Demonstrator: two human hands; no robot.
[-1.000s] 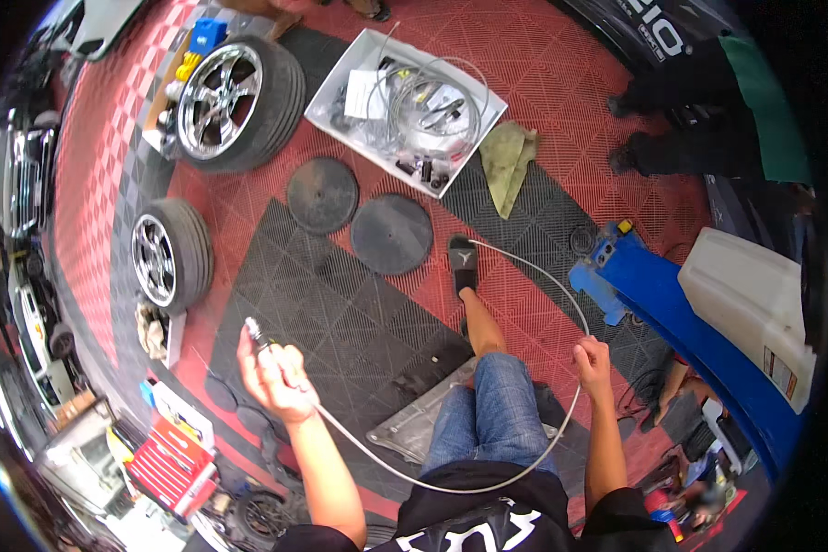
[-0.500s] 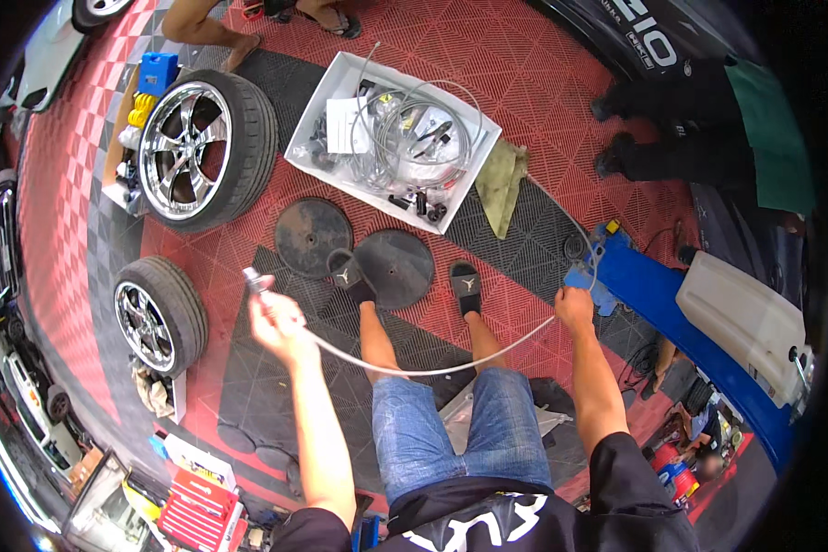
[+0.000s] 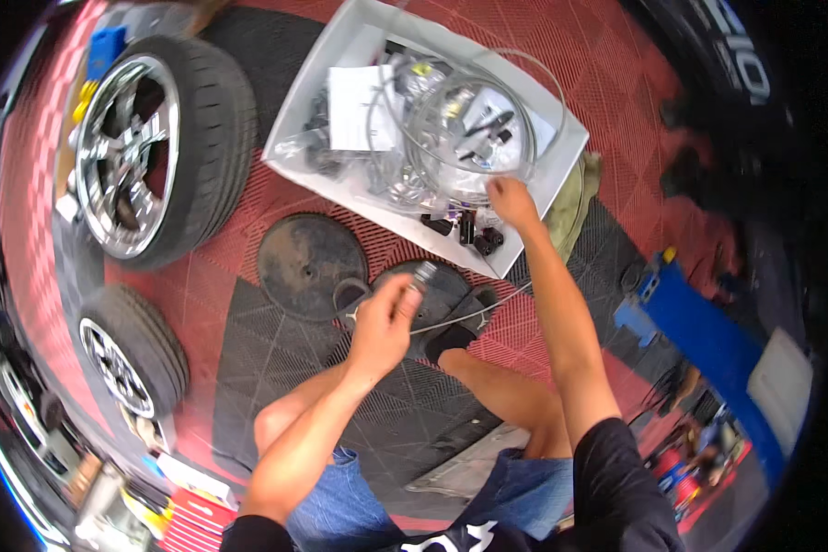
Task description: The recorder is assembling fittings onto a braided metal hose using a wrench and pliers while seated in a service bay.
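In my left hand point(image 3: 384, 317), closed around it, is the end of a thin braided hose with a silvery metal fitting point(image 3: 424, 271) sticking up past the fingers. From there the hose point(image 3: 465, 319) runs right and passes under my right forearm. My right hand point(image 3: 511, 202) reaches over the near right side of a white open box point(image 3: 386, 217). Its fingers are curled at the lower edge of the coiled hose point(image 3: 534, 138) and appear to grip it, though the fingertips are partly hidden. Black fittings point(image 3: 469, 225) and clear plastic bags lie below the coil.
A white paper sheet point(image 3: 359, 106) lies in the box. To the left stand a large chrome wheel with tyre point(image 3: 221, 138) and a smaller wheel point(image 3: 147, 340). Round black discs point(image 3: 308, 262) lie by my feet. A blue lift arm point(image 3: 699, 322) and green cloth point(image 3: 570, 207) are to the right.
I have bent down closer to the box. My left hand has come right with the fitting, and my right hand has moved up and left to the coil. The hose between them hangs slack.
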